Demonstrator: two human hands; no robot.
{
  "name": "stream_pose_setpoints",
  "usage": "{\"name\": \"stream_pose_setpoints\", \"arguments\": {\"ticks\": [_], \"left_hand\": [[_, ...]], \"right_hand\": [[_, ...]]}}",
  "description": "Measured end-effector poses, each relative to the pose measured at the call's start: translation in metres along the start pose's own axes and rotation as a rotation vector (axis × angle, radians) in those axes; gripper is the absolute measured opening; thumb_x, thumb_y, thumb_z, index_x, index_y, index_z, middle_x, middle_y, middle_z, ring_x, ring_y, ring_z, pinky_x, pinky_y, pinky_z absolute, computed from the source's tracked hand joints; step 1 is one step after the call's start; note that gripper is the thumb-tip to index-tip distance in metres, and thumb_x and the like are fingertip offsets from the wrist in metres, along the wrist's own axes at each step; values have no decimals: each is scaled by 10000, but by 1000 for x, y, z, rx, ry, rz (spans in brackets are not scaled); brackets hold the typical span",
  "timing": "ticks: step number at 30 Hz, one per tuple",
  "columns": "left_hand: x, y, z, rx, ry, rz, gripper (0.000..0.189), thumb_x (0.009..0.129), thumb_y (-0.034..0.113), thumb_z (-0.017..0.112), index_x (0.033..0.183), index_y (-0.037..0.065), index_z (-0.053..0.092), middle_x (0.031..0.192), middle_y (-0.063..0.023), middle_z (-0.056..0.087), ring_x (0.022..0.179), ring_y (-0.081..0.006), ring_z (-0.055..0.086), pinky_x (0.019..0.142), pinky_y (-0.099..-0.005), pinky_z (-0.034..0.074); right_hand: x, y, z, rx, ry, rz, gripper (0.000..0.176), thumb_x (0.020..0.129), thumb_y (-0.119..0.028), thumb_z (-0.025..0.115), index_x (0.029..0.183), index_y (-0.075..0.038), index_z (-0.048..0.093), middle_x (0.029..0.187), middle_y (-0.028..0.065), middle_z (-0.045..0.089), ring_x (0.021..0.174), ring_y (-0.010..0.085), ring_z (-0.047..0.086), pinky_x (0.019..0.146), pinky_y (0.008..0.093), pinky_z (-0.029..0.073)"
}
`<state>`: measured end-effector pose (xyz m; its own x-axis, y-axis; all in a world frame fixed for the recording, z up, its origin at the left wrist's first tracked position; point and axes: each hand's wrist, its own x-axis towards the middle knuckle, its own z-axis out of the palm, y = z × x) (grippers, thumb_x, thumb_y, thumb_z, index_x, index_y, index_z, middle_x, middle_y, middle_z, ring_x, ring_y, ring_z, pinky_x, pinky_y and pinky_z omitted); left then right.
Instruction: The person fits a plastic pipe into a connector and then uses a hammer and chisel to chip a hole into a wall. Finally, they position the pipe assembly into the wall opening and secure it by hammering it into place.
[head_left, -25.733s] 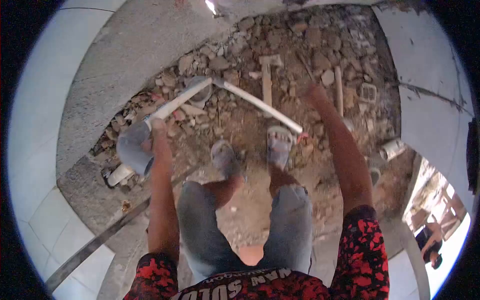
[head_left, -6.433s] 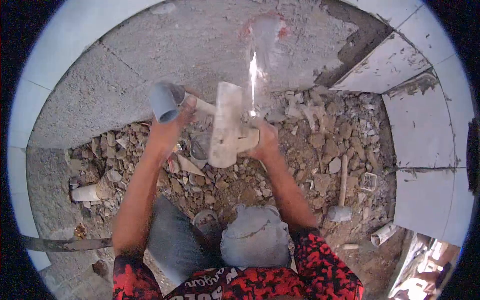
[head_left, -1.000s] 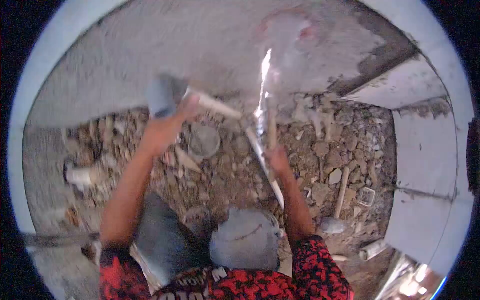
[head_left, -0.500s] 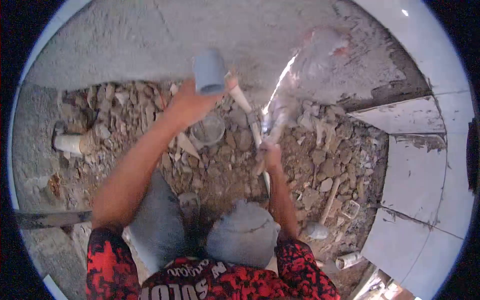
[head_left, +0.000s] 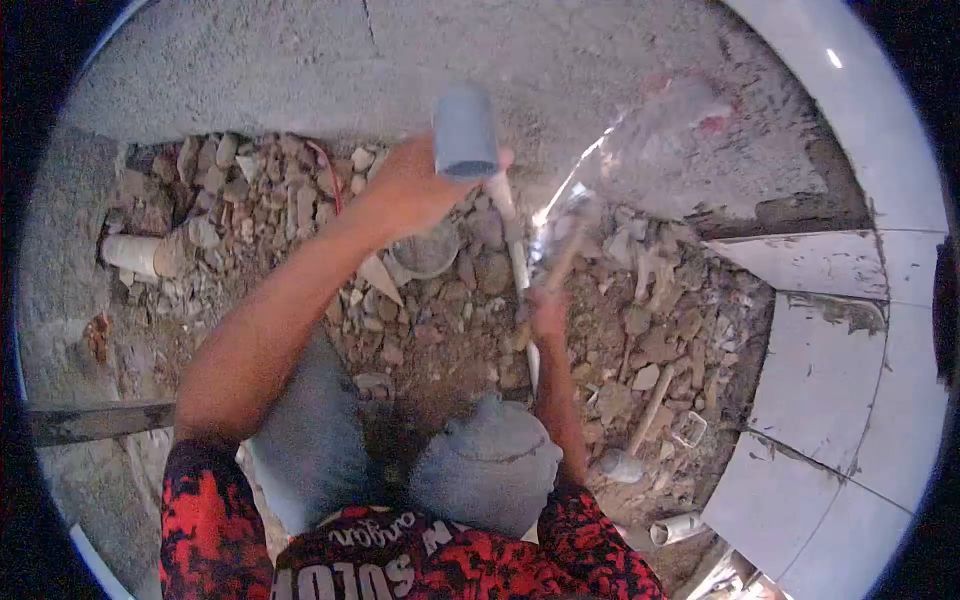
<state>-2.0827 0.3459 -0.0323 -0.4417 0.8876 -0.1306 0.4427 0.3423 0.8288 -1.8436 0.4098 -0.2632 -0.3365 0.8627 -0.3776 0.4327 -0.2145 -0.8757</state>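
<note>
My left hand is closed around a short grey plastic pipe piece, its open end facing me. A fingertip shows at the pipe's right side. Below it, a thin white pipe slants down across the rubble towards my knees. My right hand, blurred by motion, is closed on a wooden-handled tool beside the thin pipe. Glare and blur hide the tool's far end, so its kind does not show.
Broken stones fill the trench by a concrete slab. A round clear container sits among them. Left lies a white pipe stub; right, a mallet, another pipe stub and white tiles.
The view has shifted slightly. My left hand and the grey pipe piece appear a little farther right and up. The tool in my right hand has tilted slightly; both hands keep their hold.
</note>
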Motion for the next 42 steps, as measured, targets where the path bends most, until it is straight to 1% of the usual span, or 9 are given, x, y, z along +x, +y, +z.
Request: {"name": "stream_pose_setpoints", "arguments": {"ticks": [12, 14, 20, 23, 31, 33, 35, 37, 42], "left_hand": [[3, 27, -10, 134, -49, -165, 500, 750, 524, 489, 1016, 107, 562, 989, -125, 576, 958, -274, 530, 812, -342, 403], [-2, 32, -14, 145, -95, -166, 521, 744, 534, 489, 1010, 92, 561, 977, -140, 577, 952, -276, 533, 805, -350, 406], [2, 10, -4, 91, -63, -167, 575, 726, 570, 487, 996, 69, 563, 969, -143, 578, 955, -256, 533, 804, -369, 409], [7, -27, 10, 77, 4, -170, 601, 707, 584, 505, 1022, 74, 549, 976, -118, 576, 943, -246, 534, 804, -364, 407], [3, 21, 4, -42, -59, -156, 513, 719, 497, 568, 1024, 85, 542, 866, -55, 565, 813, -172, 519, 749, -307, 406], [1, 35, 5, -29, -36, -172, 503, 723, 486, 570, 1025, 85, 538, 894, -61, 565, 834, -177, 521, 763, -304, 402], [-1, 33, 6, 32, -12, -240, 510, 722, 484, 570, 1036, 85, 528, 928, -66, 563, 855, -182, 521, 776, -304, 399], [1, 9, 8, 45, 92, -138, 538, 721, 512, 552, 1038, 77, 524, 954, -86, 560, 880, -188, 522, 788, -303, 395], [7, -1, 6, -36, 5, -149, 581, 716, 531, 548, 1045, 54, 513, 974, -111, 551, 922, -195, 511, 812, -318, 386]], "right_hand": [[61, -2, 15, 88, -64, 273, 194, 685, -206, 512, 711, -14, 512, 648, 26, 466, 600, 143, 450, 558, 283, 386], [34, -10, 0, -84, 49, -248, 277, 713, -245, 557, 758, 26, 519, 557, 56, 509, 483, 200, 487, 447, 342, 389], [44, 47, 18, 71, 289, -398, 261, 721, -231, 541, 769, 25, 533, 620, 55, 520, 540, 156, 496, 479, 275, 406], [57, 8, -17, -28, -77, 363, 309, 718, -239, 536, 838, 45, 546, 700, 68, 548, 669, 168, 520, 609, 324, 430], [33, 2, -15, -187, 84, -79, 199, 661, -205, 530, 727, -17, 535, 596, 35, 464, 584, 151, 484, 565, 333, 404], [73, 62, -35, -1015, -70, -851, 155, 659, -167, 523, 674, -13, 523, 593, 56, 490, 558, 186, 499, 549, 345, 406], [82, 70, -35, -309, -310, -2, 146, 642, -147, 531, 671, -4, 536, 603, 104, 510, 578, 243, 519, 562, 380, 409], [99, 85, -29, -937, -446, -601, 182, 639, -175, 542, 681, 2, 552, 670, 157, 553, 616, 292, 538, 588, 383, 420], [16, 25, -37, -586, -177, -55, 454, 621, -221, 557, 980, 47, 481, 818, 262, 555, 767, 384, 553, 712, 428, 441]]}}
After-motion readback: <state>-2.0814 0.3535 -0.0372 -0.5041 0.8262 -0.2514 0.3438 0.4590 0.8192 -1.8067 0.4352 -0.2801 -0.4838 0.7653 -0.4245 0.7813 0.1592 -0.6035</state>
